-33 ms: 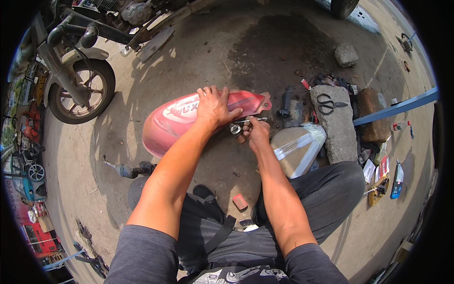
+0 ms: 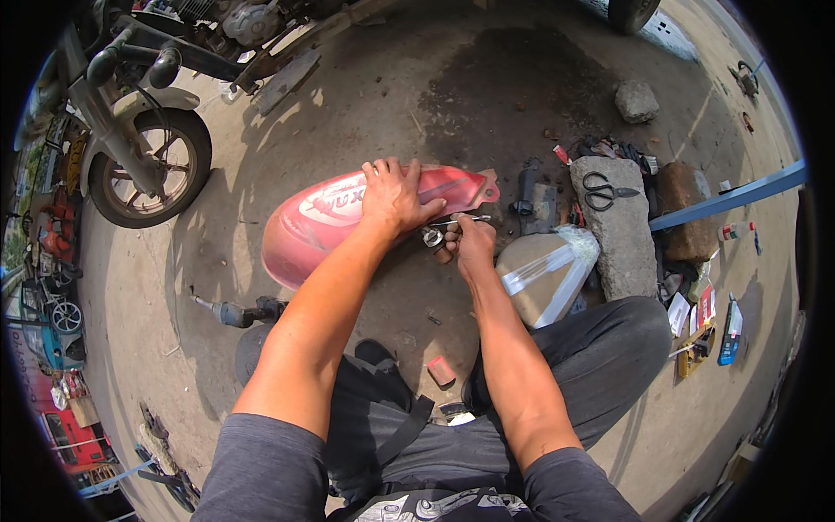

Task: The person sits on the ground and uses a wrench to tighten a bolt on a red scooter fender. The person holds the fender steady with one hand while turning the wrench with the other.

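Note:
A red plastic body panel with white markings lies across the centre. My left hand rests on it with fingers spread over its top. My right hand is closed on a thin, light metal tool just below the panel's right end. Beside those fingers is a small metal-and-brown object, partly hidden, its kind unclear. A taped, rounded tan piece lies right of my right forearm.
A motorbike's front wheel stands upper left. At right are a concrete block bearing black scissors, a brick-like block, a blue bar and packets. A power tool lies lower left; a loose rock lies upper right.

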`<state>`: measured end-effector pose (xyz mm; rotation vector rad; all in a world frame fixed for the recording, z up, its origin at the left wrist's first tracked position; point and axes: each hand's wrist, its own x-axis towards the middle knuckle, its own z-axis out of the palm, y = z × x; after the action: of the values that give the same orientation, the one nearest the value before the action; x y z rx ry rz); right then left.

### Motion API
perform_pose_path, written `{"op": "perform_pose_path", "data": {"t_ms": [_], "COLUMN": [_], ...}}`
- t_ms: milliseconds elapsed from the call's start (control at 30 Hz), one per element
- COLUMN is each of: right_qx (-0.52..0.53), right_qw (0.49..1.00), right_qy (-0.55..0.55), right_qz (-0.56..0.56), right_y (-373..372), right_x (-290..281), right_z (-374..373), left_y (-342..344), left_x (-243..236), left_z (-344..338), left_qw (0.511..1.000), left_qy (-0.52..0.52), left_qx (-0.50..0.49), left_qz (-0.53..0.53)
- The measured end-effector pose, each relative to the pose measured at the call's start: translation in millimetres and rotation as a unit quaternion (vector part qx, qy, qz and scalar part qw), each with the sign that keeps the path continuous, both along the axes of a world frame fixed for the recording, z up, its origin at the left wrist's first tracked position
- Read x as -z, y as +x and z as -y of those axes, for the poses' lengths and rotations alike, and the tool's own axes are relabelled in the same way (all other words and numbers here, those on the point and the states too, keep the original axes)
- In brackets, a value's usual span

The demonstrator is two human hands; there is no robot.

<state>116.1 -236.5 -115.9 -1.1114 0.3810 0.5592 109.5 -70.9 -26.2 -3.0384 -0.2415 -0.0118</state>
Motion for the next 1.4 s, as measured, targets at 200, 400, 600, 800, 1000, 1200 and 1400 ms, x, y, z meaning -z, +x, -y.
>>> {"op": "perform_pose_path", "data": {"t_ms": [200, 400, 600, 800, 1000, 1200, 1400], "right_qx": [-0.009, 0.066, 0.047, 0.060, 0.066, 0.042, 0.034], "right_qw": [0.992, 0.992, 0.999, 0.996, 0.994, 0.994, 0.994], "right_qy": [-0.085, -0.054, -0.005, 0.029, 0.067, 0.070, 0.070], "right_qz": [0.098, 0.098, -0.019, -0.050, -0.063, -0.069, -0.083], "right_y": [-15.7, -10.7, 0.6, 2.4, 3.4, 5.1, 7.5], "right_x": [-28.9, -7.8, 3.3, 5.2, 11.4, 13.0, 13.5], "right_z": [-10.4, -6.3, -1.6, 1.1, 3.6, 1.9, -1.5], "left_y": [-1.7, -1.1, 0.0, 1.7, 1.8, 1.1, -0.5], "left_x": [-0.4, -3.2, -1.3, -2.2, -4.4, -2.4, -1.5], "left_z": [-3.0, -1.6, -1.7, -0.9, 0.1, -0.9, -1.2], "left_qw": [1.000, 1.000, 1.000, 0.999, 0.999, 0.999, 1.000], "left_qy": [0.006, 0.000, 0.003, -0.017, -0.010, -0.008, 0.002], "left_qx": [-0.011, 0.000, 0.000, -0.013, -0.018, -0.016, -0.001], "left_qz": [-0.003, -0.006, 0.001, -0.032, -0.037, -0.033, 0.004]}}
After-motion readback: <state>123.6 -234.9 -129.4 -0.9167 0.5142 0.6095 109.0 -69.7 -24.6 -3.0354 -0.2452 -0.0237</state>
